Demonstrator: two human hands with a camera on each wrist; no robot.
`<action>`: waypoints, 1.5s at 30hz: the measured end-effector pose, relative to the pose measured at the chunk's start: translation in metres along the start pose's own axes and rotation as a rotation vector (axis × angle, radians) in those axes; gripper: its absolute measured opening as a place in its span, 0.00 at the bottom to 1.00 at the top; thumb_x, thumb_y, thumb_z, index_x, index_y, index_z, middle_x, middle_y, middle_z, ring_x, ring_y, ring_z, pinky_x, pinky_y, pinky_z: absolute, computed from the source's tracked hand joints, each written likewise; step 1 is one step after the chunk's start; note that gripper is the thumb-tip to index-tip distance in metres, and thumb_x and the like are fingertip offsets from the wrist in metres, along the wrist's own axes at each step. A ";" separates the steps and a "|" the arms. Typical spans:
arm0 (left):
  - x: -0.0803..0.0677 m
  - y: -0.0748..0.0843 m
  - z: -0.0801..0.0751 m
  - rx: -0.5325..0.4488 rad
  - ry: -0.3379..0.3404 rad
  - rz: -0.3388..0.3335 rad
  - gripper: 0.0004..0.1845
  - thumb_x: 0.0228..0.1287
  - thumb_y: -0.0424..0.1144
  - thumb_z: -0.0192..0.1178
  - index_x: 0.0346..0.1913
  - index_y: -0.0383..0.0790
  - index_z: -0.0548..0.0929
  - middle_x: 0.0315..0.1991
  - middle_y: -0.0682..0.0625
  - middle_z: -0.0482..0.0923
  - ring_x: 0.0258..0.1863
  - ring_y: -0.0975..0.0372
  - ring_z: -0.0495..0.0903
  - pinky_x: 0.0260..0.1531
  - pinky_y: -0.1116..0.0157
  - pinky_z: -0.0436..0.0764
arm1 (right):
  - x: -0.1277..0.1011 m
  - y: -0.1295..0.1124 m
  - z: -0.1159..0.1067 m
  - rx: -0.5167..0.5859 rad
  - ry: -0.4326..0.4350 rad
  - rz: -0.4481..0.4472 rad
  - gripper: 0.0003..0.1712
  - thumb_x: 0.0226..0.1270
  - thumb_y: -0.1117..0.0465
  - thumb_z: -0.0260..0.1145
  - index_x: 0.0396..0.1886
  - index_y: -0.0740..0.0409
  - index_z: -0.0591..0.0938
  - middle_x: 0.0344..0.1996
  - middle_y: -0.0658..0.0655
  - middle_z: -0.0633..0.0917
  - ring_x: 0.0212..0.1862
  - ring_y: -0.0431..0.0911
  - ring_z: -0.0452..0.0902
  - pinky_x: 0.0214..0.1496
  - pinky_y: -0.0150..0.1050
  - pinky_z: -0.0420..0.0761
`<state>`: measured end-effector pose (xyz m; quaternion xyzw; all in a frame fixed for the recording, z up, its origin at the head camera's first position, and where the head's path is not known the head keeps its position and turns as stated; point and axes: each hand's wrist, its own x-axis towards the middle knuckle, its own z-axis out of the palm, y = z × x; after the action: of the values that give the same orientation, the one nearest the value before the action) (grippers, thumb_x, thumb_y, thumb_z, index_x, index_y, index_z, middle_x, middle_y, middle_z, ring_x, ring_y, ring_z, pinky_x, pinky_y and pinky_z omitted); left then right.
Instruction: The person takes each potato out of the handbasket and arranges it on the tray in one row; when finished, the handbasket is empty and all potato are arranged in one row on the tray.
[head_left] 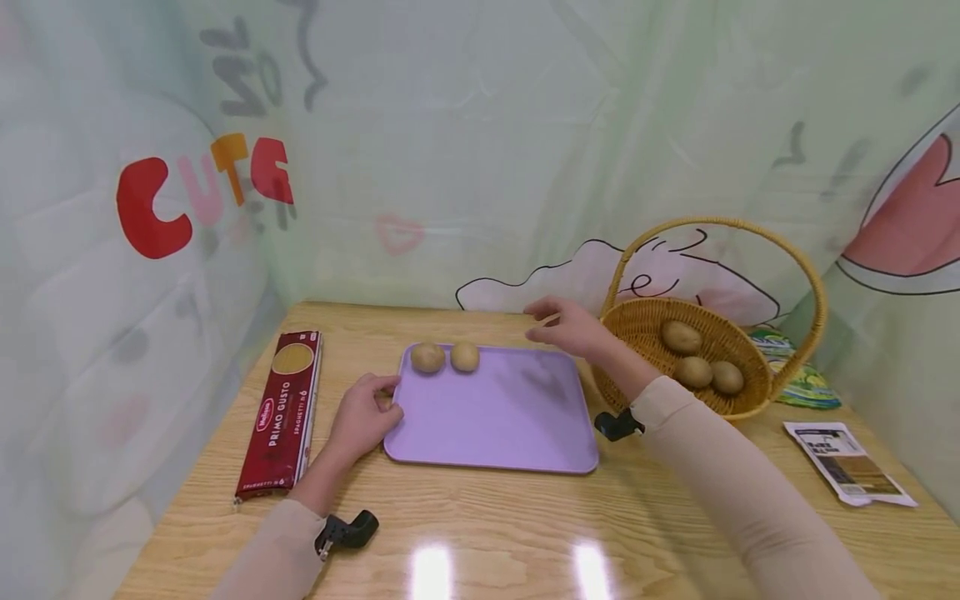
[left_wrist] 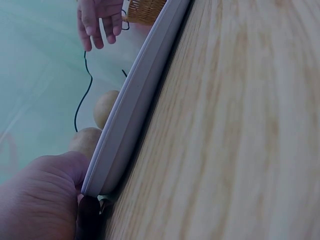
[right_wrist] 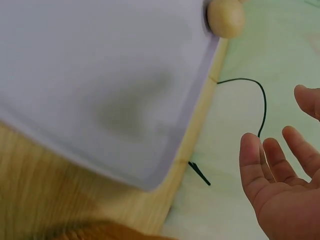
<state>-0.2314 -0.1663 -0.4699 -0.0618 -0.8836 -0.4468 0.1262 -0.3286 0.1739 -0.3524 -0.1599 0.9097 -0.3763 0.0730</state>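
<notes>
Lilac rectangular plastic tray (head_left: 487,421) seems light, stiff, best held rim-wise: left hand (head_left: 363,417) pinches left rim (head_left: 388,440), right hand (head_left: 573,327) spread, empty.

Two potatoes (head_left: 427,357) lie on one tray (head_left: 491,417) mid-frame, and three more potatoes (head_left: 694,372) in one basket (head_left: 637,332) at right, making five. One spaghetti packet (head_left: 279,412) lies at left, one white packet (head_left: 851,462) at lower right, one half-hidden green packet (head_left: 810,390) above it. Two hands show: one left hand (head_left: 365,417), one right hand (head_left: 573,327).
</notes>
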 end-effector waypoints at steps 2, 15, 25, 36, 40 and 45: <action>0.000 0.000 0.000 0.000 -0.001 -0.001 0.25 0.48 0.29 0.64 0.55 0.33 0.82 0.40 0.48 0.77 0.25 0.62 0.72 0.23 0.68 0.74 | -0.002 0.001 -0.005 -0.009 -0.001 0.002 0.28 0.64 0.55 0.68 0.62 0.56 0.75 0.58 0.60 0.74 0.58 0.56 0.72 0.55 0.50 0.76; -0.001 0.002 -0.001 -0.004 -0.001 0.008 0.26 0.47 0.29 0.64 0.55 0.32 0.82 0.39 0.47 0.77 0.25 0.62 0.73 0.24 0.68 0.74 | -0.011 0.012 -0.039 -0.006 0.038 0.008 0.28 0.65 0.55 0.67 0.63 0.57 0.74 0.58 0.61 0.74 0.60 0.57 0.71 0.56 0.53 0.75; -0.003 0.002 -0.001 0.008 -0.010 -0.005 0.26 0.48 0.30 0.65 0.56 0.33 0.82 0.40 0.47 0.77 0.26 0.61 0.72 0.25 0.67 0.74 | -0.023 0.014 -0.061 -0.054 0.068 0.019 0.28 0.67 0.51 0.65 0.63 0.57 0.73 0.59 0.61 0.74 0.60 0.57 0.70 0.56 0.54 0.74; -0.002 0.003 -0.003 0.009 -0.015 0.002 0.26 0.49 0.30 0.65 0.55 0.32 0.82 0.40 0.46 0.77 0.25 0.62 0.72 0.23 0.68 0.74 | -0.030 0.026 -0.085 -0.083 0.110 0.012 0.27 0.67 0.51 0.64 0.61 0.60 0.74 0.56 0.63 0.76 0.59 0.56 0.71 0.57 0.53 0.73; -0.001 0.003 -0.003 0.004 -0.004 0.010 0.25 0.48 0.29 0.65 0.54 0.32 0.82 0.39 0.46 0.77 0.24 0.62 0.73 0.23 0.68 0.74 | -0.031 0.031 -0.093 -0.042 0.108 0.035 0.26 0.69 0.52 0.63 0.60 0.61 0.74 0.56 0.63 0.75 0.58 0.55 0.71 0.56 0.51 0.73; -0.001 0.003 -0.002 0.003 0.004 0.011 0.25 0.46 0.29 0.64 0.54 0.32 0.82 0.39 0.46 0.77 0.24 0.62 0.73 0.23 0.68 0.74 | -0.034 0.037 -0.104 -0.033 0.130 0.060 0.22 0.70 0.54 0.61 0.58 0.63 0.76 0.55 0.63 0.76 0.57 0.56 0.71 0.56 0.52 0.72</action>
<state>-0.2297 -0.1662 -0.4669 -0.0656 -0.8836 -0.4449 0.1303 -0.3315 0.2788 -0.3045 -0.1089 0.9230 -0.3685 0.0225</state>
